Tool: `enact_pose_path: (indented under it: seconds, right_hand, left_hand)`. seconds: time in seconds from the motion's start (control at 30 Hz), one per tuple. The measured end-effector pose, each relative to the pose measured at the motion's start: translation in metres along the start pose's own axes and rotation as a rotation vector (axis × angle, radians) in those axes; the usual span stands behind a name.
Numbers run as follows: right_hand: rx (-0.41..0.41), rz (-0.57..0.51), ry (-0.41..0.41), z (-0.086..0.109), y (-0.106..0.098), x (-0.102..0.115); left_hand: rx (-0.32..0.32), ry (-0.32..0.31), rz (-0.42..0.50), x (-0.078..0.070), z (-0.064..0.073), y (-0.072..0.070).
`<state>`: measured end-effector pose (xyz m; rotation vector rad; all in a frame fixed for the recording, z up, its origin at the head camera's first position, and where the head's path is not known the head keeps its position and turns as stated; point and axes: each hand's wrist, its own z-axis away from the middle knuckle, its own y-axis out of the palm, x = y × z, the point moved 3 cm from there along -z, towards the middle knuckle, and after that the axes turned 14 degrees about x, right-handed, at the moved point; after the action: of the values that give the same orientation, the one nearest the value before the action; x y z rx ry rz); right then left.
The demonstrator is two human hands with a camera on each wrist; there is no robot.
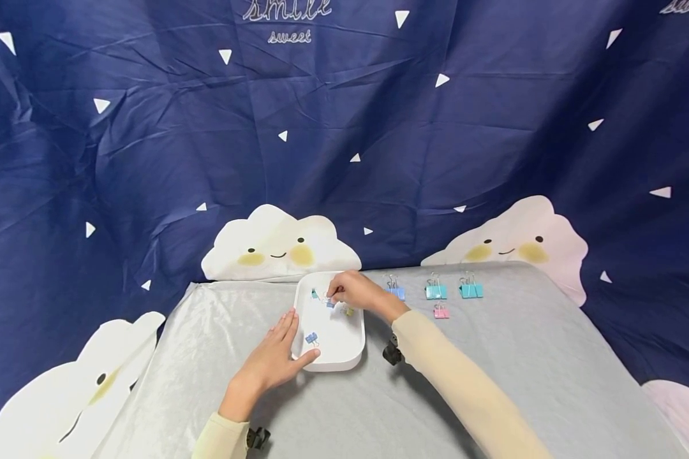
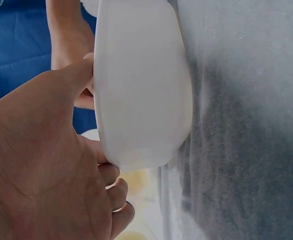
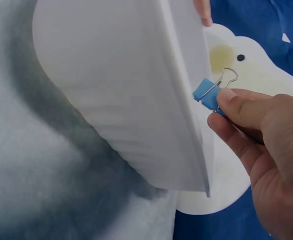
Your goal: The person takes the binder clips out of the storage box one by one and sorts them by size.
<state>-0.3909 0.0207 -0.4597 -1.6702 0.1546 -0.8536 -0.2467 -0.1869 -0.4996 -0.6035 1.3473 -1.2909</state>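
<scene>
My right hand point(image 1: 360, 292) pinches a small blue binder clip point(image 3: 206, 93) between thumb and fingers, over the far part of a white tray point(image 1: 335, 366). The clip's wire handle sticks up in the right wrist view. My left hand point(image 1: 271, 358) rests at the tray's near left corner, its fingers along the left side and its thumb over the near rim. Inside the tray lie a blue binder clip point(image 1: 312, 337) near the front, a teal one point(image 1: 314, 293) at the far left and a yellowish one point(image 1: 349, 312) by the right side.
On the grey cloth point(image 1: 436, 382) right of the tray stand a larger blue binder clip point(image 1: 397, 292), two teal ones point(image 1: 436, 291) and a pink one point(image 1: 441, 312). A dark blue curtain point(image 1: 321, 159) with cloud pictures hangs behind the table.
</scene>
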Motion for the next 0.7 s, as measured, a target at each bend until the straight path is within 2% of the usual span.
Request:
enact_pose_path:
  seconds: [0.17, 0.4, 0.7]
  right_hand:
    - [-0.032, -0.039, 0.002, 0.016, -0.01, -0.004]
    - [-0.085, -0.033, 0.024, 0.041, -0.021, -0.01]
    - [-0.176, -0.051, 0.083, 0.074, -0.038, -0.021]
  left_hand:
    - [0.002, -0.001, 0.002, 0.0, -0.001, 0.001]
    - [-0.007, -0.003, 0.008, 0.003, -0.002, 0.004]
    - [-0.012, 0.006, 0.008, 0.002, -0.003, 0.002]
